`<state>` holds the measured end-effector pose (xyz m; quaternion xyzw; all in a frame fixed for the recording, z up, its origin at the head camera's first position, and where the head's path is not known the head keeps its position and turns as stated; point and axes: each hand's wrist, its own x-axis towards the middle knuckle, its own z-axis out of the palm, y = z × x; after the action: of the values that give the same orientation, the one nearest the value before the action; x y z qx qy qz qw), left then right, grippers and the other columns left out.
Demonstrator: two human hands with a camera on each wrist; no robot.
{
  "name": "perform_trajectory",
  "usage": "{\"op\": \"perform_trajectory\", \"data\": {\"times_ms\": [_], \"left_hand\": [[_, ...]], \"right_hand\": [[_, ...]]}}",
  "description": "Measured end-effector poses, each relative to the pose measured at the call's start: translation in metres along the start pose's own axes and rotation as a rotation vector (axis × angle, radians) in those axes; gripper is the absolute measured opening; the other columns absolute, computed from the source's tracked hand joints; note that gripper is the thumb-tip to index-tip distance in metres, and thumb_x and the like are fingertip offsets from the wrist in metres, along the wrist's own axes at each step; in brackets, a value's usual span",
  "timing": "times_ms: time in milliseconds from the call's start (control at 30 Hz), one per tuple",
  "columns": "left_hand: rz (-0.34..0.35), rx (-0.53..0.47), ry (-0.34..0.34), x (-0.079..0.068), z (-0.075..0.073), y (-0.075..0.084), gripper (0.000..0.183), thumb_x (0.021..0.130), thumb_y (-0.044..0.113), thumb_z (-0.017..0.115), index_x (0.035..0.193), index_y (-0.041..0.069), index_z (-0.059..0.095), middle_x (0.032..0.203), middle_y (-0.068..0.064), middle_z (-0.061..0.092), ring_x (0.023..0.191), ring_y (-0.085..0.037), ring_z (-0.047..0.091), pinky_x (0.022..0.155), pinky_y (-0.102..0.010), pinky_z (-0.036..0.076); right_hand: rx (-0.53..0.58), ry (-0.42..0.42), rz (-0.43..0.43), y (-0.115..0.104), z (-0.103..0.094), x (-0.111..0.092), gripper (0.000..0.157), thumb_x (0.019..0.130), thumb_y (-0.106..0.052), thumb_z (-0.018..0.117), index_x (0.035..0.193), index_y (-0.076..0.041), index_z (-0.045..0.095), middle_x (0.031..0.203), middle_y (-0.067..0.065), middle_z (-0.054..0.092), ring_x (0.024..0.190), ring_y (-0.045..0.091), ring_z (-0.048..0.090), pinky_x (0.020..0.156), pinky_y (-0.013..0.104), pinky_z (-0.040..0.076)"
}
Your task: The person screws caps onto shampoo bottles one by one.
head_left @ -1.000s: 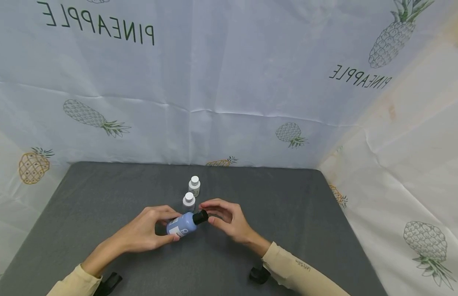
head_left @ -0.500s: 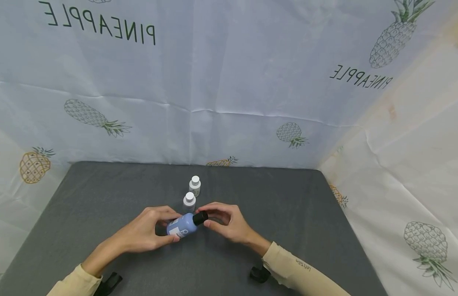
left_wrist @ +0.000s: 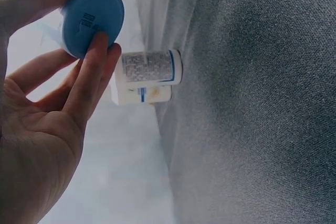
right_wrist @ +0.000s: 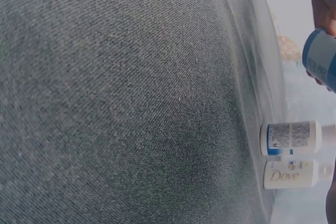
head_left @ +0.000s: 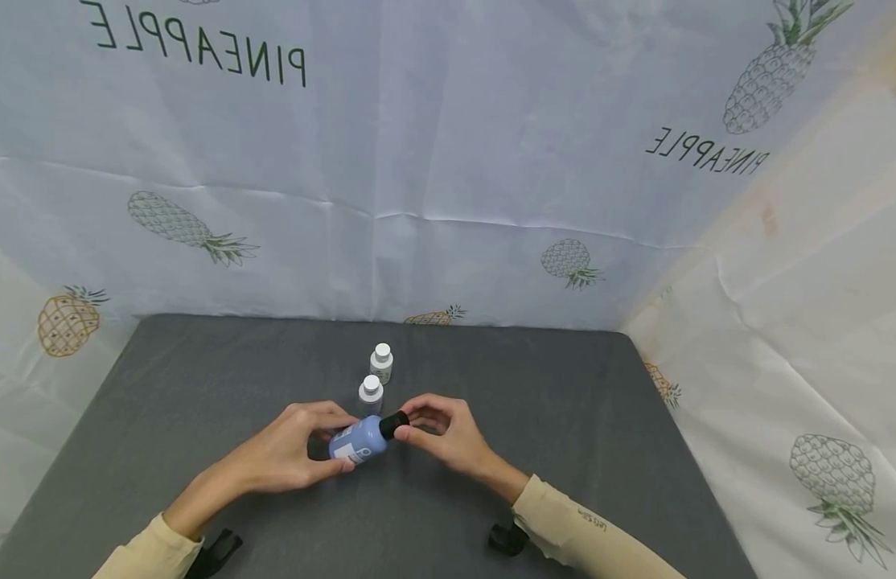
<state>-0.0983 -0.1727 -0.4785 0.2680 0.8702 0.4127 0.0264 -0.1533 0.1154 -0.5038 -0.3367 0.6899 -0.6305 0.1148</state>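
My left hand grips a blue bottle round its body, thumb on the near side by the label. The bottle is held tilted, its black cap pointing right. Thumb and fingertips of my right hand pinch the end of that cap. In the left wrist view the round blue base of the bottle faces the camera, with fingertips pressed against it. Just beyond the blue bottle stand two white bottles with white caps, the nearer white bottle and the farther white bottle.
A dark grey cloth-covered table lies under everything. Behind it hangs a pale curtain printed with pineapples. In the right wrist view, one white bottle reads "Dove". Black straps show at both wrists.
My right hand's fingers have drawn in from around the black cap to pinch its end. The blue bottle has shifted very slightly right in my left hand; the white bottles stay put.
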Motion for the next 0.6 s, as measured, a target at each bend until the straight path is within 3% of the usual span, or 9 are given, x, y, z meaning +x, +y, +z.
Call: {"op": "perform_trajectory", "data": {"times_ms": [300,600], "left_hand": [[0.026,0.018,0.016,0.0012,0.0019,-0.0013,0.044,0.087,0.022,0.091,0.126,0.005,0.079,0.109,0.01,0.076,0.093,0.004,0.067,0.077,-0.026,0.063],[0.007,0.004,-0.003,-0.0002,0.0021,-0.0022,0.044,0.088,0.021,0.091,0.127,0.005,0.079,0.111,0.009,0.076,0.096,0.004,0.069,0.084,-0.03,0.067]], "right_hand": [[-0.012,0.025,0.039,-0.0004,0.0007,-0.0006,0.028,0.098,-0.014,0.082,0.115,0.006,0.073,0.113,0.032,0.073,0.098,-0.001,0.072,0.095,0.026,0.066],[-0.012,0.018,0.033,0.0019,0.0011,-0.0023,0.032,0.099,-0.019,0.082,0.117,0.005,0.072,0.114,0.032,0.072,0.099,-0.001,0.072,0.096,0.025,0.065]]}}
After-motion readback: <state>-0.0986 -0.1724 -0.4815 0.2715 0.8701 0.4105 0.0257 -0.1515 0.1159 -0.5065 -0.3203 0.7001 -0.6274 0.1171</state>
